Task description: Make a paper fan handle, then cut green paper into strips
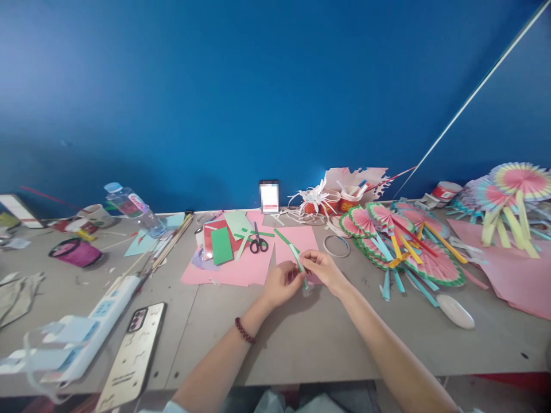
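Note:
Both of my hands are together over the front edge of a pink paper sheet [301, 234]. My left hand [282, 284] is closed, pinching a green-and-white paper strip [297, 255] near its lower part. From the other side, my right hand [321, 267] has its thumb and forefinger closed on the same strip, a little higher up. The strip's upper green end lies toward the back left, and its lower end hangs below the fingers. Just left of the hands, black scissors [259, 244] lie among more green strips and a green paper block [221, 245].
Pleated paper fans [413, 246] with ribbons lie to the right, near a white computer mouse [455, 311]. A tape roll [336, 246] sits behind my right hand. At left are a phone [133, 353], a power strip [101, 321] and a tilted water bottle [135, 206].

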A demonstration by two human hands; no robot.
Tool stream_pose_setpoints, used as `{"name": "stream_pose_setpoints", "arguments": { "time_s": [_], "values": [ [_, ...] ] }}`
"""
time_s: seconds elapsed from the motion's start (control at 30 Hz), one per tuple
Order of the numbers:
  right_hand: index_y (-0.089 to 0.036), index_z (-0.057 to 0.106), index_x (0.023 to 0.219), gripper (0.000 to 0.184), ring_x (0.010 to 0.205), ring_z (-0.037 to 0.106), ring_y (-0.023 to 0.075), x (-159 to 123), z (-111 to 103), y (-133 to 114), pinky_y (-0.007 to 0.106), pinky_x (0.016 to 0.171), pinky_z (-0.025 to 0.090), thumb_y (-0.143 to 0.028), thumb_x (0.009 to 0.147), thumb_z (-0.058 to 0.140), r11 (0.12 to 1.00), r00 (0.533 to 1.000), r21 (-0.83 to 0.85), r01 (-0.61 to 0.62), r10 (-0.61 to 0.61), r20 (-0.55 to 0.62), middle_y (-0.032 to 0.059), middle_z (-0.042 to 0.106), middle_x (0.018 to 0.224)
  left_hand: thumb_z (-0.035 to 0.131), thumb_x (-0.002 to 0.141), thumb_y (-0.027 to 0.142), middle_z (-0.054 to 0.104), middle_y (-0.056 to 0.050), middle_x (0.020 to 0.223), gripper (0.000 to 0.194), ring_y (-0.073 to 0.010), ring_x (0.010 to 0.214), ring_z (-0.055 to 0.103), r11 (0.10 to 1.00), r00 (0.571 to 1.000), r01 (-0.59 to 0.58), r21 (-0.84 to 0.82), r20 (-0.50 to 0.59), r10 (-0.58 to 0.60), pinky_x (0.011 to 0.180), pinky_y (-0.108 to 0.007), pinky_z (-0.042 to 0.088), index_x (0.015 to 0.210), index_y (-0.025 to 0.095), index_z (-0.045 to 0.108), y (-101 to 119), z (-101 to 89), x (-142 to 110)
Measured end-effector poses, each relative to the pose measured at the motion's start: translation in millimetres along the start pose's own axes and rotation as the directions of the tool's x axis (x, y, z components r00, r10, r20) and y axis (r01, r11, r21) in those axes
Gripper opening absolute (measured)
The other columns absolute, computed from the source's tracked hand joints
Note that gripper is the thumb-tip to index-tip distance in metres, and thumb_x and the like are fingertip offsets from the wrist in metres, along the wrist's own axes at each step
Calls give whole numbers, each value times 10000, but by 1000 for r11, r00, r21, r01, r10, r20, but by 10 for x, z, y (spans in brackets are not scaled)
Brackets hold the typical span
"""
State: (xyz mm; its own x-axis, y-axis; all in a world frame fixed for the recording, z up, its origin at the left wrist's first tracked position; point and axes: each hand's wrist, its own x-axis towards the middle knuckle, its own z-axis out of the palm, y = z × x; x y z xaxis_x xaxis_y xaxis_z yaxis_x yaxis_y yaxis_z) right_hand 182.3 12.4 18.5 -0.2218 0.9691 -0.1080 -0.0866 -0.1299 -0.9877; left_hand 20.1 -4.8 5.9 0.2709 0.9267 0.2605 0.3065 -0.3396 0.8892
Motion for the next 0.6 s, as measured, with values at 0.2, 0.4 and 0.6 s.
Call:
{"name": "stream_pose_setpoints", "arguments": {
  "time_s": [0.2,0.4,0.6],
  "values": [
    [-179,638,754,385,445,472,78,-33,27,-26,207,442,353,-518,653,790,996,997,-60,-59,62,47,-2,687,593,715,749,504,637,-29,696,345,-130,622,535,924,954,76,-375,-242,-176,560,-246,415,752,161,675,-77,-87,123],
    [-171,628,772,300,459,457,72,-79,44,-57,199,442,336,-455,738,720,992,996,-102,-72,77,53,30,729,658,780,698,451,607,-3,616,302,-110,549,506,879,936,79,-471,-267,-227,527,-243,425,676,171,670,-173,-120,165],
    [-168,666,919,296,560,560,104,-68,61,-38,207,479,412,-401,743,714,980,995,-174,92,-98,-24,28,700,770,765,696,410,585,16,575,260,-106,545,522,875,928,97,-474,-275,-252,543,-237,434,642,174,668,-183,-99,166]
  ]
}}
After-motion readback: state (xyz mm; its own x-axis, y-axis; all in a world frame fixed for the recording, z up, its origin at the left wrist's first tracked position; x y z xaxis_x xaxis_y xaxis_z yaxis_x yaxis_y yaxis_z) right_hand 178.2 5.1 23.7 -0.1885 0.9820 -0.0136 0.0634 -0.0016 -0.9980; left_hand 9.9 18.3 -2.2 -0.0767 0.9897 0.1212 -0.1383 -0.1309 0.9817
